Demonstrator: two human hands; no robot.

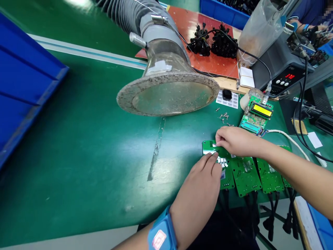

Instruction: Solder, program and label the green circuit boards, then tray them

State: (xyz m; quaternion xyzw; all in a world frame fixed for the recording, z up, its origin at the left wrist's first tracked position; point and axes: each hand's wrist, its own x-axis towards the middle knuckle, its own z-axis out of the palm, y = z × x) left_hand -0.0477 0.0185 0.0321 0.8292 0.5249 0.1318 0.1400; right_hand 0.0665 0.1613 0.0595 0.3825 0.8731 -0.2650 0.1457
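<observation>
A green circuit board [227,182] lies at the left end of a row of similar boards, near the table's front edge. My left hand [199,187], with a blue strap [162,231] on its wrist, rests its outstretched fingertips on that board; its thumb is hidden. At the board's far edge, my right hand [235,140] has thumb and fingers pinched together, and whatever is between them is too small to make out. A small pale label [214,145] shows beside those fingertips. Further right lie a second board [244,182] and a third board [270,177], partly under my right forearm.
A fume extraction hood [166,95] hangs over the table. Behind my right hand are loose screws [224,115], a label sheet [234,100] and a test board with a lit display [261,110]. A soldering station [283,76] stands back right; a blue bin [26,80] is left.
</observation>
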